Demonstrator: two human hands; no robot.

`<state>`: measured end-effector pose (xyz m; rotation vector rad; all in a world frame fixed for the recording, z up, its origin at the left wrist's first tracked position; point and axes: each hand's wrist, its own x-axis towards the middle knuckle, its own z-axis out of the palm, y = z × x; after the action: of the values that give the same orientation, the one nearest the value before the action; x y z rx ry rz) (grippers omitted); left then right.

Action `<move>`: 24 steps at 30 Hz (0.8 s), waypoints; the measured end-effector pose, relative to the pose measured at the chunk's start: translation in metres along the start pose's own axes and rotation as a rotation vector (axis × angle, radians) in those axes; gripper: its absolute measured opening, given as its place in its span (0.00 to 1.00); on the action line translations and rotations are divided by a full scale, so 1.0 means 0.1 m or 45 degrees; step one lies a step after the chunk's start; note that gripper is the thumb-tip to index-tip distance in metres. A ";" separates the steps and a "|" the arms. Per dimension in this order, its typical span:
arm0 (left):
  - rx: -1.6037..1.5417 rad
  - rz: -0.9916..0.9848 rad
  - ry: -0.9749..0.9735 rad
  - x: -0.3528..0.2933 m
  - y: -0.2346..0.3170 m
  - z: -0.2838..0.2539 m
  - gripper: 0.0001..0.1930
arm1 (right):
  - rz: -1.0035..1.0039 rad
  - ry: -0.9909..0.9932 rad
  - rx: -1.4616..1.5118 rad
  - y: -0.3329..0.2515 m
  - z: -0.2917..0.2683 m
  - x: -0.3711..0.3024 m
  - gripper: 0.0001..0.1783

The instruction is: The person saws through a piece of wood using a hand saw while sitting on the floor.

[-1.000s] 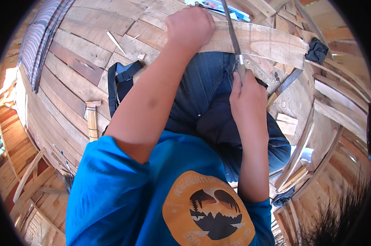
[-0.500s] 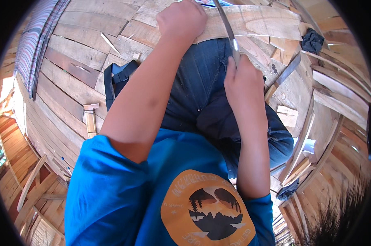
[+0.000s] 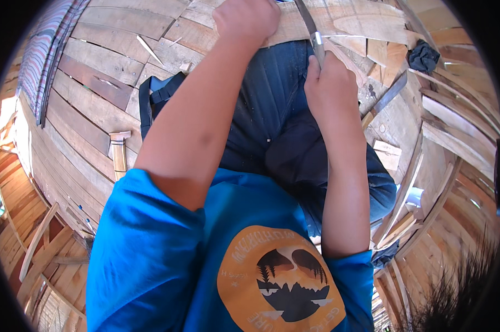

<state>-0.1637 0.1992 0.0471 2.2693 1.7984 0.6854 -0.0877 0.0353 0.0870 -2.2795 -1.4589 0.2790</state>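
My left hand (image 3: 246, 22) is closed over the left part of a long pale wooden board (image 3: 366, 21), its fingertips hidden on the far side. The board lies across, just beyond my knees. In my right hand (image 3: 331, 83) is a knife, its fingers wrapped round the handle below a shiny metal collar. The knife's dark blade (image 3: 306, 17) points away from me and crosses over the board. Its tip runs out of the top of the picture.
A second long blade (image 3: 391, 93) lies right of my right hand, near a crumpled black cloth or bag (image 3: 424, 56). Curved wood strips (image 3: 460, 138) and a small block (image 3: 387, 155) are at the right. A wooden piece (image 3: 119, 156) and striped fabric (image 3: 53, 61) lie left.
My right hand and the knife have moved a little farther away from me over the board. My left hand keeps its hold on the board. The whole view has shifted slightly.
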 end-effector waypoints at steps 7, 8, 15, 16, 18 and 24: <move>-0.018 0.137 0.071 0.03 -0.14 0.12 0.18 | 0.180 -0.149 0.055 -0.07 -0.16 -0.23 0.13; -0.047 0.074 0.079 0.01 -0.12 0.15 0.18 | 0.138 -0.105 0.036 -0.07 -0.14 -0.16 0.13; -0.039 -0.070 -0.055 0.12 -0.10 0.06 0.22 | 0.185 -0.094 0.229 0.01 -0.19 -0.64 0.07; 0.008 -0.039 -0.087 0.13 0.04 -0.04 0.23 | 0.181 -0.078 0.227 0.07 -0.16 -0.60 0.08; 0.042 -0.004 -0.163 0.03 0.16 -0.10 0.23 | 0.240 -0.052 0.212 -0.03 -0.16 -0.47 0.09; 0.017 0.020 -0.008 0.09 -0.10 0.10 0.23 | 0.182 -0.120 0.130 -0.05 -0.11 -0.23 0.11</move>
<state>-0.1660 0.2116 0.0364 2.2935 1.7899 0.6706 -0.0978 0.0134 0.0984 -2.3183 -1.2964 0.4983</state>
